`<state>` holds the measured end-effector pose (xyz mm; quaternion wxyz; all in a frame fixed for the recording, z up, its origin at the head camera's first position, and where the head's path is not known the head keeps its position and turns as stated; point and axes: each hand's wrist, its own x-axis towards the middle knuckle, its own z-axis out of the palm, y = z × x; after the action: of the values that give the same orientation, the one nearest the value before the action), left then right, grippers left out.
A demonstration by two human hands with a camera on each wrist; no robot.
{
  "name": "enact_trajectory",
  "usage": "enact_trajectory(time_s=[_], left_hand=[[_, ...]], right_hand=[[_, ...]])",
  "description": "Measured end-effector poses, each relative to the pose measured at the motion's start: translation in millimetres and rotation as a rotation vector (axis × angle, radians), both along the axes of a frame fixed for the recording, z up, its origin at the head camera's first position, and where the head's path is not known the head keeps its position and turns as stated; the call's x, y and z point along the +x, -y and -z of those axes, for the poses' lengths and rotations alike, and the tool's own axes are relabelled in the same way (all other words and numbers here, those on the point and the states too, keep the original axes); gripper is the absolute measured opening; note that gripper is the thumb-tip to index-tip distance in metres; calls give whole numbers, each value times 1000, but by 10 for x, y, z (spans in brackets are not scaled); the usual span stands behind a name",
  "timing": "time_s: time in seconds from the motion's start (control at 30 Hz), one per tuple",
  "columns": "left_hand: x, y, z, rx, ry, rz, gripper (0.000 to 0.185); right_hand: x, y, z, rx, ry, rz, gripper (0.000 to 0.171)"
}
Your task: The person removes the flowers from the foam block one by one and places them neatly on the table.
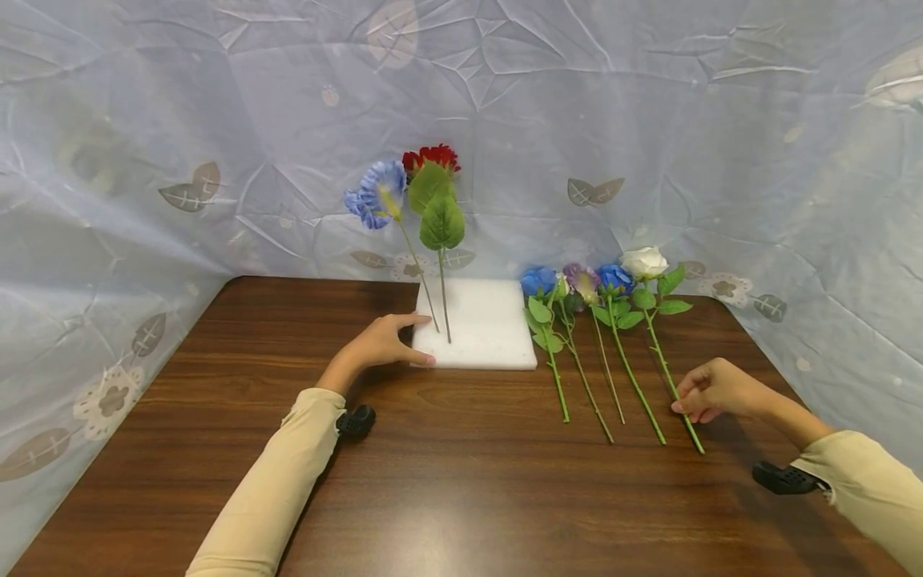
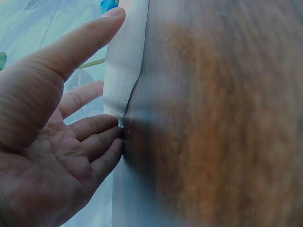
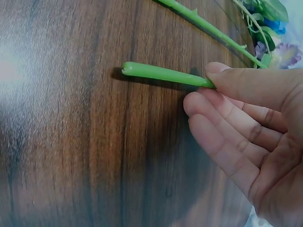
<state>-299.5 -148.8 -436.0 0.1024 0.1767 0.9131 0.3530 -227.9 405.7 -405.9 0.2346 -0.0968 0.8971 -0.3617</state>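
Note:
A white foam block point(image 1: 483, 324) lies on the table, with a blue flower point(image 1: 380, 195) and a red flower point(image 1: 433, 159) standing in it on thin stems. My left hand point(image 1: 380, 343) rests at the block's left edge, thumb and fingers spread; the left wrist view shows its fingertips touching the foam's side. At the right, my right hand point(image 1: 721, 390) pinches the lower stem of a white rose point(image 1: 644, 263) between thumb and fingers. The green stem end point(image 3: 161, 73) juts out past the thumb in the right wrist view, its bloom out of that view.
Left of the white rose lie several more artificial flowers: a blue rose point(image 1: 615, 277), a purple flower point(image 1: 581, 280) and another blue rose point(image 1: 538, 280) among them. Behind the brown wooden table point(image 1: 433, 481) hangs a pale patterned cloth point(image 1: 505, 120).

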Motion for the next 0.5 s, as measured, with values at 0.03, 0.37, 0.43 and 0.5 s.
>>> enact_trajectory(time_s=[0.03,0.37,0.43,0.5], left_hand=[[1,-1,-1,1,0,0,87],[7,-2,-14,2,8,0,87],[7,-3,-15,-1,10,0,87],[8,-3,-19,-2,9,-1,87]], right_hand=[[-2,8,0,1,-1,-5,26],[0,56,-3,-3,-6,-16,30],[2,61,-3,1,-8,-12,33],[4,66,-4,-1,-8,-13,37]])
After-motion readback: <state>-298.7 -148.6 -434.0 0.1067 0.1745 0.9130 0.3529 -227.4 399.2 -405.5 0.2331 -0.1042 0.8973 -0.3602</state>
